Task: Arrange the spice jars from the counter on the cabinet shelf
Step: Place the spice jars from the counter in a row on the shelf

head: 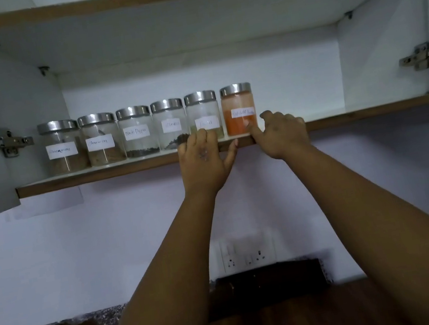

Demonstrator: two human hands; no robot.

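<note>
Head view: six clear glass spice jars [145, 130] with silver metal lids and white paper labels stand in a row at centre left of the frame, on the white cabinet shelf [355, 113] with a brown wooden edge. The left hand [203, 161] rests straight fingers against the fifth jar. The right hand [279, 130] has loosely curled fingers, its forefinger touching the orange-filled jar [238, 108] at the row's right end.

Six clear glass spice jars [135, 131] with silver metal lids and white labels; rightmost jar's [238, 110] powder orange; wooden shelf edge [96, 176] brown.
</note>
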